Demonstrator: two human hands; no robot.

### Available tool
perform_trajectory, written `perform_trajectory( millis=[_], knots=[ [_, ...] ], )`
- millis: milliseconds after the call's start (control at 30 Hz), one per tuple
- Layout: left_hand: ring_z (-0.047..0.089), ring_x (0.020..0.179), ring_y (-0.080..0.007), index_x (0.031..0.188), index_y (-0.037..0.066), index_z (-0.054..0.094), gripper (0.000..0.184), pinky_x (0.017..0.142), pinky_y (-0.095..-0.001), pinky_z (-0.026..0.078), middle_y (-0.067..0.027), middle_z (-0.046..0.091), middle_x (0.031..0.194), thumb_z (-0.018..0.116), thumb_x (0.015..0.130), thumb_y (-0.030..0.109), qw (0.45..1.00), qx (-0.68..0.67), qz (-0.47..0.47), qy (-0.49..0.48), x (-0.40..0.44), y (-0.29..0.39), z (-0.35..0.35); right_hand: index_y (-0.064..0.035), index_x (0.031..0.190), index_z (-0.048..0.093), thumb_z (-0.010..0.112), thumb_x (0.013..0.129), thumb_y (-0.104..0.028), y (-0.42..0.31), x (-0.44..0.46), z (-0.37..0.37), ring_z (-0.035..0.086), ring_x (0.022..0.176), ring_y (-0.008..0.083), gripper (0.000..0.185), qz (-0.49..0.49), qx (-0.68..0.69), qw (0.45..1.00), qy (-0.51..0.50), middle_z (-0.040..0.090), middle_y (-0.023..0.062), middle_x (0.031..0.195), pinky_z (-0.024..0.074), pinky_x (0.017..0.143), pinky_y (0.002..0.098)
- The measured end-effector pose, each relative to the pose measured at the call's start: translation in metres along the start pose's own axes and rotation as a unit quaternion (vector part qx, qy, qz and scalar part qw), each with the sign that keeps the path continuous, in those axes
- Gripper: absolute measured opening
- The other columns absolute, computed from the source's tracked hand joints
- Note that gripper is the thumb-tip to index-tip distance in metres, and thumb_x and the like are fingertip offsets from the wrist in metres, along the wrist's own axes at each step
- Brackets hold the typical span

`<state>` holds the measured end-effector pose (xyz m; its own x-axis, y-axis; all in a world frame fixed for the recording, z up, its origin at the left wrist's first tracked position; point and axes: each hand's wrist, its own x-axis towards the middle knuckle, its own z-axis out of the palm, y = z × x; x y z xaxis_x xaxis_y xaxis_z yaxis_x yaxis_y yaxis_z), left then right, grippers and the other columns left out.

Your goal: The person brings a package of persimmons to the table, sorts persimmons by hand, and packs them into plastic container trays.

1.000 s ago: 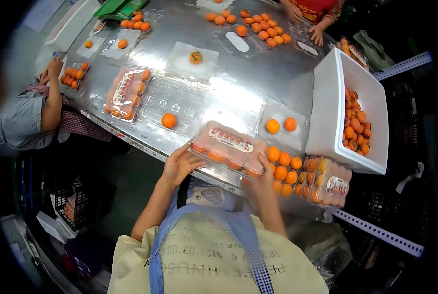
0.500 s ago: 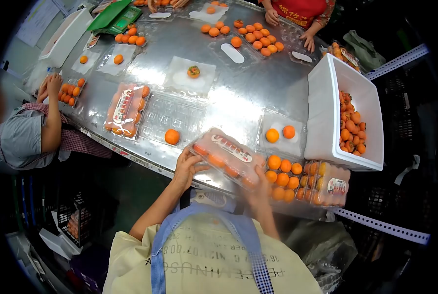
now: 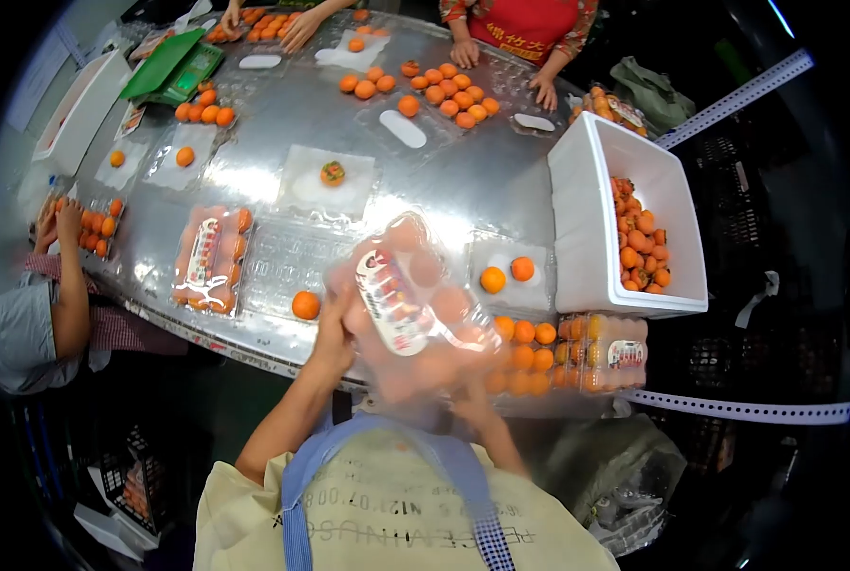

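A clear plastic clamshell box (image 3: 430,319) of orange persimmons, with a white label on its lid, is raised and tilted in front of me. My left hand (image 3: 333,335) grips its left side. My right hand (image 3: 468,395) is at its lower edge, partly hidden behind the box and blurred. Left of the box a single persimmon (image 3: 305,305) lies by an open clear tray (image 3: 287,252). A closed labelled persimmon box (image 3: 206,259) rests further left. To the right are uncovered rows of persimmons (image 3: 542,359) and another labelled box (image 3: 625,354).
A white foam box (image 3: 577,209) of persimmons stands at the right. A green scale (image 3: 182,76) is at the back left. Co-workers' hands (image 3: 545,90) work at the far side, and another person's hands (image 3: 59,224) at the left. The metal table edge (image 3: 254,350) runs before me.
The held persimmon box has been lifted and turned, its lid now facing me more steeply. Both hands moved with it. The whole view has shifted, so the table things appear further left.
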<state>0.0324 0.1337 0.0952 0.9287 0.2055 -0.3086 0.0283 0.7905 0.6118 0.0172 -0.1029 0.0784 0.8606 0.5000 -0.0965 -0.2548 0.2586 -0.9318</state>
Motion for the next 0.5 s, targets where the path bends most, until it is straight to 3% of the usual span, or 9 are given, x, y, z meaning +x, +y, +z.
perform_trajectory(
  millis=[67,133,267,333,433,500],
  knots=[
    [0.056,0.106,-0.0205,0.126,0.0,0.042,0.047,0.09,-0.0341,0.048,-0.0114,0.056,0.115,0.058,0.087,0.022,0.995,-0.08,-0.049,-0.034,0.017,0.023,-0.007,-0.001,0.138,0.028,0.062,0.078,-0.022,-0.013,0.017,-0.016,0.038,0.123,0.0218,0.071,0.093,0.044,0.995,-0.017,0.041,0.0131,0.131,0.0346,0.1,0.0383],
    [0.057,0.104,-0.02,0.125,0.0,0.043,0.048,0.089,-0.0322,0.048,-0.0107,0.057,0.115,0.059,0.086,0.023,0.993,0.006,-0.065,-0.098,0.034,0.035,-0.017,-0.0012,0.137,0.03,0.061,0.08,-0.027,-0.045,0.037,-0.015,0.042,0.12,0.021,0.07,0.111,0.223,0.968,-0.033,0.044,0.0116,0.128,0.0388,0.096,0.0371],
    [0.056,0.104,-0.0174,0.123,-0.001,0.046,0.048,0.089,-0.029,0.045,-0.0088,0.058,0.112,0.061,0.085,0.025,0.949,0.265,-0.1,-0.139,0.051,0.037,-0.001,0.0001,0.127,0.041,0.064,0.082,-0.026,-0.012,0.046,-0.011,0.051,0.104,0.0161,0.056,0.133,0.095,0.986,0.029,0.052,0.0091,0.114,0.0458,0.085,0.0307],
    [0.05,0.11,-0.0172,0.13,-0.004,0.039,0.062,0.093,-0.0288,0.04,-0.0109,0.053,0.118,0.064,0.083,0.028,0.934,0.289,-0.132,-0.161,0.063,0.028,-0.012,0.0004,0.122,0.045,0.064,0.083,-0.023,0.016,0.048,-0.001,0.054,0.096,0.0137,0.049,0.094,0.06,0.989,0.095,0.056,0.0072,0.108,0.0478,0.08,0.0275],
    [0.044,0.116,-0.0188,0.138,-0.006,0.026,0.08,0.095,-0.0294,0.037,-0.0144,0.044,0.129,0.067,0.08,0.028,0.935,0.291,-0.169,-0.111,0.05,0.019,-0.013,0.0004,0.12,0.046,0.065,0.082,-0.017,0.032,0.043,0.004,0.056,0.094,0.0148,0.046,0.091,0.186,0.964,0.164,0.057,0.0071,0.107,0.0477,0.081,0.0272],
    [0.044,0.116,-0.0184,0.138,-0.006,0.026,0.079,0.096,-0.0299,0.037,-0.0145,0.044,0.129,0.067,0.08,0.029,0.911,0.348,-0.172,-0.139,0.041,0.015,-0.021,0.0011,0.121,0.045,0.064,0.083,-0.016,0.026,0.038,0.008,0.056,0.095,0.0151,0.045,0.084,0.212,0.955,0.188,0.056,0.0072,0.108,0.0474,0.083,0.0279]
  ],
)
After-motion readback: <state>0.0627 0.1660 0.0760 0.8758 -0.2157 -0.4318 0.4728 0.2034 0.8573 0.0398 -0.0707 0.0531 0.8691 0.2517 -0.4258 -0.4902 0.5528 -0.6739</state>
